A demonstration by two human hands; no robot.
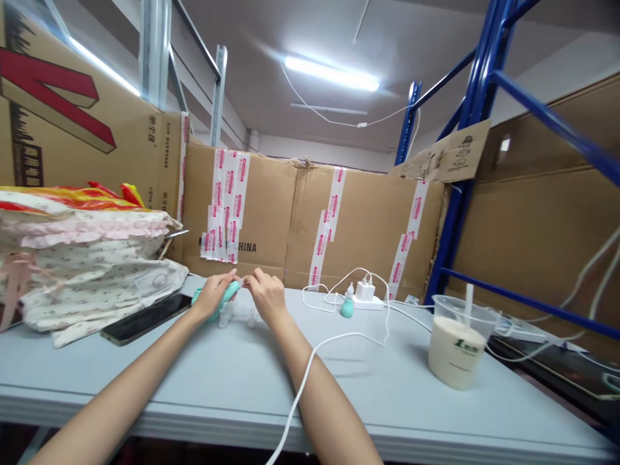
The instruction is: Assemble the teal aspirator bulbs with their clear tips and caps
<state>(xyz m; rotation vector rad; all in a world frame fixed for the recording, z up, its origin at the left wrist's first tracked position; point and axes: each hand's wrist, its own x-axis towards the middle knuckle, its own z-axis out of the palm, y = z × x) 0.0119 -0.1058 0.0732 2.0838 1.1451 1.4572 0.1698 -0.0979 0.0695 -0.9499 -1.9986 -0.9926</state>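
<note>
My left hand (216,294) is closed around a mint-green object (230,292) with a rounded end; the fingers hide much of it, so its kind does not show. Close beside it, my right hand (265,294) pinches something tiny at the green object's right end, too small to make out. On the table below the hands stand small clear pieces (225,318), partly blurred. To the right, apart from both hands, is a little mint-green bulb bottle (347,305) with a clear pointed tip.
A black phone (145,319) lies left of my forearm, beside a floral cloth bag (97,271). A white charger (365,290) sits at the back, its white cable (310,368) crossing over my right forearm. A lidless plastic drink cup (458,349) stands right. Cardboard (271,213) walls the back.
</note>
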